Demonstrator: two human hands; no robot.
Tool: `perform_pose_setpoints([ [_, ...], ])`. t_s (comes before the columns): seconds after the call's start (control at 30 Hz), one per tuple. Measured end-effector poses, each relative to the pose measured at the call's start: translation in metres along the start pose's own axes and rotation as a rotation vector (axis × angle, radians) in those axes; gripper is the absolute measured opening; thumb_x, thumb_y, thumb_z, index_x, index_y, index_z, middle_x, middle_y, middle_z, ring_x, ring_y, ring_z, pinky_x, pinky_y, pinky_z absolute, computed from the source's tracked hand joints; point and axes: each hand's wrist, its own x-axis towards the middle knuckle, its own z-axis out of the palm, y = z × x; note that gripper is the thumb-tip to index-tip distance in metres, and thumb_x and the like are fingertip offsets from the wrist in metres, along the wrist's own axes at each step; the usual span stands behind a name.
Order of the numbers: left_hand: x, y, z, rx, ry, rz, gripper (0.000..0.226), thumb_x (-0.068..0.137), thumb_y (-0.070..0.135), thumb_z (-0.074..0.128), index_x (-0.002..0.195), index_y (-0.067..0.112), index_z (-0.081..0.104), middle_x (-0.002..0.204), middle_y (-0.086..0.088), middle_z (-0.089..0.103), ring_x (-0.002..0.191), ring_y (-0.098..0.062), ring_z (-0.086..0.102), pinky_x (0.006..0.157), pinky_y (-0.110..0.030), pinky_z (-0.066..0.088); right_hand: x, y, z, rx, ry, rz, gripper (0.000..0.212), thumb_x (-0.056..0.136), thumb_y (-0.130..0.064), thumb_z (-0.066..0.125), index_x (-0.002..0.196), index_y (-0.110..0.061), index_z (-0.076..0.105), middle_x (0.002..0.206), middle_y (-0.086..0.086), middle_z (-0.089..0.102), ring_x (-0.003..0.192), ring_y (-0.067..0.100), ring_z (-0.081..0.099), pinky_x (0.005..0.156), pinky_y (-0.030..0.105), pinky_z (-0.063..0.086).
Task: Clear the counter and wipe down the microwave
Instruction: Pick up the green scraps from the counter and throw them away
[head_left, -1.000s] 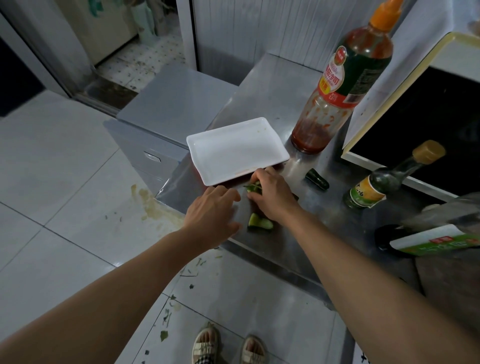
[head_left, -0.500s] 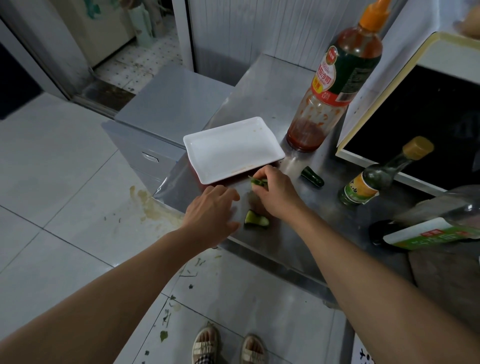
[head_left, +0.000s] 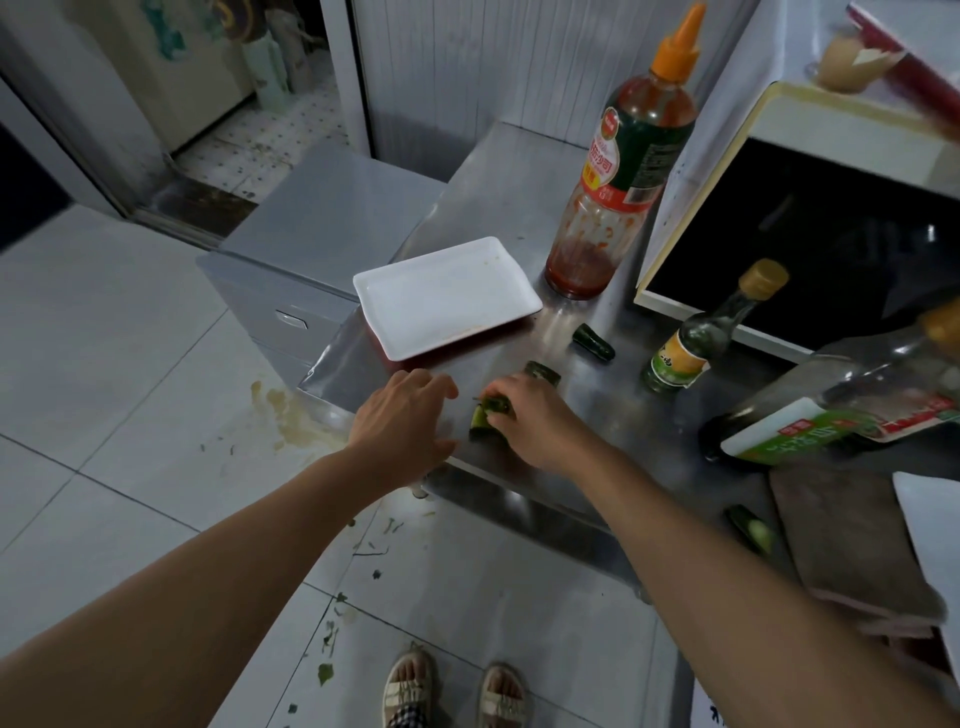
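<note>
On the steel counter (head_left: 524, 187) my right hand (head_left: 530, 415) curls its fingers round green cucumber scraps (head_left: 485, 415) near the front edge. Another cucumber piece (head_left: 543, 373) shows just behind that hand, and a third (head_left: 593, 341) lies further back. My left hand (head_left: 402, 426) hovers at the counter's front left corner with relaxed fingers, holding nothing. A white rectangular tray (head_left: 447, 296) sits just behind both hands. The microwave (head_left: 810, 234) with its dark door stands at the right.
A tall sauce bottle with an orange cap (head_left: 618, 171) stands behind the tray. A small bottle (head_left: 701, 332) and a lying bottle (head_left: 831, 415) are at the right, with a brown cloth (head_left: 841, 540) and a cucumber piece (head_left: 750, 527) near the front. Green scraps litter the floor (head_left: 130, 364).
My right hand has moved from beside the tray back toward the front edge, onto the cucumber wedge that lay there. My left hand has stayed almost still.
</note>
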Motion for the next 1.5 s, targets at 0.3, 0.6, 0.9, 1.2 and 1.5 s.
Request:
perform_pose_setpoints([
  [0.3, -0.005, -0.004, 0.004, 0.0, -0.017, 0.01, 0.054, 0.08, 0.037, 0.07, 0.127, 0.025, 0.046, 0.129, 0.0, 0.05, 0.113, -0.018, 0.047, 0.086, -0.031, 0.046, -0.009, 0.002, 0.024, -0.117, 0.053, -0.054, 0.031, 0.089, -0.014, 0.059, 0.116, -0.006, 0.046, 0.127, 0.011, 0.04, 0.121, 0.025, 0.036, 0.103, 0.03, 0.03],
  [0.6, 0.006, 0.008, 0.0, 0.004, -0.025, 0.038, 0.055, 0.08, 0.036, 0.069, 0.128, 0.026, 0.045, 0.132, 0.0, 0.047, 0.12, -0.019, 0.043, 0.083, -0.03, 0.039, -0.021, 0.011, 0.004, 0.105, 0.105, 0.115, 0.022, 0.094, -0.014, 0.052, 0.115, -0.006, 0.05, 0.122, 0.014, 0.053, 0.113, 0.026, 0.05, 0.09, 0.029, 0.04],
  [0.9, 0.037, 0.044, 0.001, 0.028, -0.076, 0.114, 0.053, 0.081, 0.039, 0.068, 0.128, 0.029, 0.046, 0.129, 0.001, 0.048, 0.12, -0.019, 0.043, 0.088, -0.035, 0.046, -0.051, 0.039, -0.039, 0.218, 0.29, 0.155, 0.024, 0.093, -0.009, 0.053, 0.116, -0.011, 0.056, 0.117, 0.007, 0.061, 0.105, 0.02, 0.057, 0.078, 0.017, 0.035],
  [1.2, 0.08, 0.066, 0.018, 0.082, -0.007, 0.252, 0.042, 0.084, 0.02, 0.06, 0.126, 0.025, 0.05, 0.123, 0.001, 0.053, 0.115, -0.021, 0.046, 0.076, -0.029, 0.04, -0.063, 0.067, -0.054, 0.292, 0.372, 0.222, 0.023, 0.095, -0.014, 0.051, 0.118, -0.016, 0.054, 0.107, -0.002, 0.053, 0.097, 0.011, 0.049, 0.079, 0.022, 0.034],
  [1.5, 0.099, 0.065, 0.032, 0.125, -0.049, 0.344, 0.039, 0.085, 0.02, 0.062, 0.123, 0.026, 0.056, 0.122, 0.002, 0.054, 0.113, -0.019, 0.047, 0.087, -0.03, 0.041, -0.061, 0.082, -0.048, 0.284, 0.392, 0.265, 0.027, 0.094, -0.012, 0.052, 0.121, -0.013, 0.054, 0.121, 0.007, 0.058, 0.108, 0.019, 0.053, 0.085, 0.024, 0.037],
])
